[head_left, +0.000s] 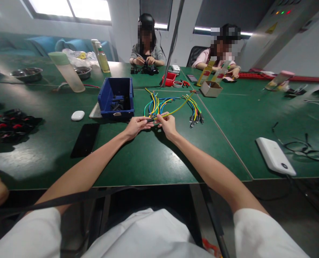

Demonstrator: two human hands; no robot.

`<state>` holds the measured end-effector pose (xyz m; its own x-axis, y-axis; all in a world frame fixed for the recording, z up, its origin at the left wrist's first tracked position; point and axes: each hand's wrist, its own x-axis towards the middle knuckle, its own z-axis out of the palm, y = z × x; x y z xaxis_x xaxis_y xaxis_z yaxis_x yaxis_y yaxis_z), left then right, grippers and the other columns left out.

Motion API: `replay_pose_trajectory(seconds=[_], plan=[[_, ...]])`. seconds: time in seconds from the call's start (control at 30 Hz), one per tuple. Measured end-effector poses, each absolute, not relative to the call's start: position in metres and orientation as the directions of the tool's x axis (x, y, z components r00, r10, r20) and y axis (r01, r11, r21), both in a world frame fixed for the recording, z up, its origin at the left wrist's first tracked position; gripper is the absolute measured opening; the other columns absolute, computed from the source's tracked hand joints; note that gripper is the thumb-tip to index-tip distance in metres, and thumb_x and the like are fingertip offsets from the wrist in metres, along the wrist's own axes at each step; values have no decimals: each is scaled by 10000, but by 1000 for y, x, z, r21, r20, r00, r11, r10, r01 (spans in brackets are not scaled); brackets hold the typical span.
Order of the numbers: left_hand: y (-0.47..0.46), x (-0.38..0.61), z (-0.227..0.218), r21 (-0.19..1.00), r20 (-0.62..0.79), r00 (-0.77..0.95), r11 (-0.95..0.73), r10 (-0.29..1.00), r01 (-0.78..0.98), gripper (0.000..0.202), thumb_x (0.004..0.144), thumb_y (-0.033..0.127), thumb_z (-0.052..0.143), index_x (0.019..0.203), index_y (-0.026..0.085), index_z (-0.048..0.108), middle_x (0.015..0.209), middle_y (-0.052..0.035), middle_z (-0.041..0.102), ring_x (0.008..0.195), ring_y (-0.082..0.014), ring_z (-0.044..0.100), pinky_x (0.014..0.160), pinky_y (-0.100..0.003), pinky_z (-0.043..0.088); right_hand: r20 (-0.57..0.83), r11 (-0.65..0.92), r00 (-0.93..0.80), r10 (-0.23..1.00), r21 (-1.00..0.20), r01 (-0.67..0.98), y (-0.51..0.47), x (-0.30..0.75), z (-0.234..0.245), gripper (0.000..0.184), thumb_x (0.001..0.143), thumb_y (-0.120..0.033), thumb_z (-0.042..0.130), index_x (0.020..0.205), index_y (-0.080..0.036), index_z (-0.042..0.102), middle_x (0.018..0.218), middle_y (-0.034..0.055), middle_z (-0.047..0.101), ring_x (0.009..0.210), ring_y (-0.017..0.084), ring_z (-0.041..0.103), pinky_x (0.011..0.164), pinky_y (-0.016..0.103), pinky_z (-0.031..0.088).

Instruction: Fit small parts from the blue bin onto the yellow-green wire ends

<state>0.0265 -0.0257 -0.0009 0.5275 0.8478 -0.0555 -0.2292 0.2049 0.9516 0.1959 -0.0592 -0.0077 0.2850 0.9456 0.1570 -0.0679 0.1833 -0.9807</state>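
My left hand pinches a short black sleeve just above the green table. Close by on its right, my right hand is closed on a yellow wire, whose far end rises to the upper right. Wire and sleeve meet between my fingertips; how far one sits inside the other is hidden. Behind my hands lies a bundle of blue, yellow and green wires. To the right rests a second bundle, with black sleeves and metal ring ends towards me. A blue bin with black pieces inside stands behind my left hand.
Left of me lie a black phone, a white earbud case and black-red parts. A white power bank and glasses are on the right. Two people work across the table, near a red box and a cardboard box.
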Motion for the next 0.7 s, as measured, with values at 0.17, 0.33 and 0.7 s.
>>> replay_pose_trajectory(seconds=[0.17, 0.33, 0.7], plan=[[-26, 27, -2, 956, -36, 532, 185, 846, -229, 274, 804, 182, 684, 1048, 58, 684, 860, -136, 746, 799, -179, 727, 820, -302, 556, 141, 156, 284, 948, -987, -29, -58, 197, -8, 445, 688, -588, 716, 805, -202, 527, 731, 26, 686, 634, 152, 680, 473, 206, 455], [-28, 27, -2, 964, -30, 521, 163, 853, -211, 271, 805, 185, 691, 1044, 55, 691, 877, -134, 745, 812, -182, 725, 838, -318, 554, 124, 139, 284, 951, -990, -31, -58, 198, -9, 439, 692, -581, 717, 802, -193, 544, 720, 33, 691, 642, 159, 687, 487, 211, 464], [-26, 26, -2, 958, -66, 520, 200, 852, -206, 239, 801, 144, 633, 1011, 46, 692, 822, -135, 744, 795, -200, 732, 811, -320, 563, 159, 179, 235, 959, -982, -64, -61, 197, -6, 411, 686, -529, 753, 791, -186, 552, 718, 28, 698, 644, 156, 692, 468, 192, 463]])
